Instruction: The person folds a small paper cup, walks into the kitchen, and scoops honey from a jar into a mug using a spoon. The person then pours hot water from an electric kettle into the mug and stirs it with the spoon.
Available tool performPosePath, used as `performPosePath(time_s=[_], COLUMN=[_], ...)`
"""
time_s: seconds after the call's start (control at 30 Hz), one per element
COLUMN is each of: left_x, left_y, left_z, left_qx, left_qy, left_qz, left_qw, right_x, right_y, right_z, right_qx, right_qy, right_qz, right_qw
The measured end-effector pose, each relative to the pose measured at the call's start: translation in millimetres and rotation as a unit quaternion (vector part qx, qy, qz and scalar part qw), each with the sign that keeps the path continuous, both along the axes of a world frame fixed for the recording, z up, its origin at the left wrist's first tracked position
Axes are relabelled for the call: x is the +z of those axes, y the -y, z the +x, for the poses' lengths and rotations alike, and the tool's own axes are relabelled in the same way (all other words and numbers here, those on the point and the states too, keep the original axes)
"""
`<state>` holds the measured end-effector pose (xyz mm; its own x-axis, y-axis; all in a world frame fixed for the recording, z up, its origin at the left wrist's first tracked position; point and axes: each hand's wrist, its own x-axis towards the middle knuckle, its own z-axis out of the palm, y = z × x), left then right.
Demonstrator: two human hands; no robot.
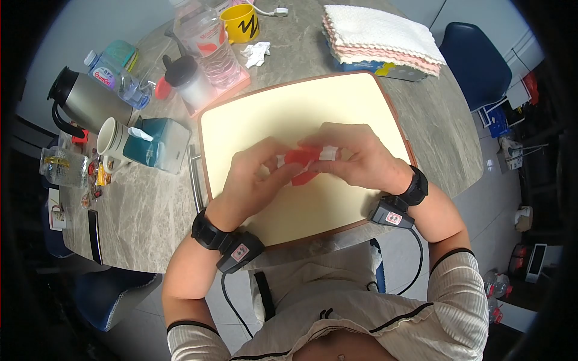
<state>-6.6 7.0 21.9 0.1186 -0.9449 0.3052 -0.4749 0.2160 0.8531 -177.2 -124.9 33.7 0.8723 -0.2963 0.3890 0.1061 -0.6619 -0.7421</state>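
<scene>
Between my two hands is a small red folded piece [296,161], thin like paper or film; its exact kind cannot be made out. My left hand [253,174] pinches its left side with thumb and fingers. On the other side, my right hand [364,156] grips its right edge with bent fingers. White wrappings show around fingers of both hands. Both hands are above a cream board [289,210] with a brown rim, which lies on the table. Each wrist wears a black strap with a small cabled box.
The marbled table [141,210] carries a steel jug [90,99], a water bottle [117,81], a teal tissue box [159,144] and white cups [112,137] at left. A large pink-labelled bottle [211,51], a yellow mug [241,24] and stacked cloths [379,36] stand farther back.
</scene>
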Motion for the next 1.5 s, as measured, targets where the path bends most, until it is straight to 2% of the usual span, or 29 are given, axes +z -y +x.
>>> performPosePath(time_s=[0.13, 0.23, 0.33, 0.43, 0.53, 0.63, 0.73, 1.03, 1.13, 1.23, 1.33, 1.43, 1.5], left_x=[-5.4, -14.6, -4.1, -9.2, 3.3, 1.4, 0.3, 1.2, 2.4, 1.4, 5.5, 5.4, 2.6], left_y=[1.7, 0.8, 1.8, 4.4, 3.0, 0.9, 0.3, -1.6, -1.3, -0.5, -2.5, -1.5, -0.1], left_z=[0.6, 1.6, -3.1, -0.1, -3.2, -1.4, -0.3, -1.3, -1.2, -2.7, -2.6, -3.6, -5.3], left_qx=[0.002, 0.0, -0.013, -0.013, -0.011, -0.032, -0.04, -0.038, -0.048, -0.051, -0.044, -0.049, -0.052], left_qy=[-0.008, -0.173, -0.288, -0.124, -0.016, -0.047, -0.04, -0.07, -0.068, -0.081, -0.03, -0.036, -0.043], left_qz=[-0.045, 0.014, 0.083, -0.034, -0.077, -0.032, -0.044, 0.007, 0.002, -0.011, -0.025, -0.022, -0.033], left_qw=[0.999, 0.985, 0.954, 0.992, 0.997, 0.998, 0.997, 0.997, 0.997, 0.995, 0.998, 0.998, 0.997], right_x=[3.0, 8.1, 4.7, 1.4, 2.3, 5.9, 5.2, 2.9, 9.9, 5.0, 0.3, 1.5, -3.4], right_y=[-1.4, -6.9, -3.3, -1.0, -0.6, -0.4, -0.1, -1.2, -2.5, -1.7, -1.1, -2.9, -1.4], right_z=[0.0, 2.3, 3.3, 4.0, 3.3, 1.6, 0.9, 1.1, -2.0, -2.2, 0.2, 0.2, 0.5], right_qx=[0.013, 0.007, 0.016, -0.019, -0.046, -0.044, -0.048, -0.041, -0.056, -0.053, -0.038, -0.038, -0.016], right_qy=[0.006, -0.004, -0.001, 0.036, 0.042, 0.007, -0.012, -0.004, -0.086, -0.068, -0.001, -0.038, -0.016], right_qz=[0.005, 0.004, -0.007, -0.011, -0.003, -0.002, -0.009, 0.013, 0.047, 0.049, -0.004, 0.011, -0.008], right_qw=[1.0, 1.0, 1.0, 0.999, 0.998, 0.999, 0.999, 0.999, 0.994, 0.995, 0.999, 0.999, 1.0])
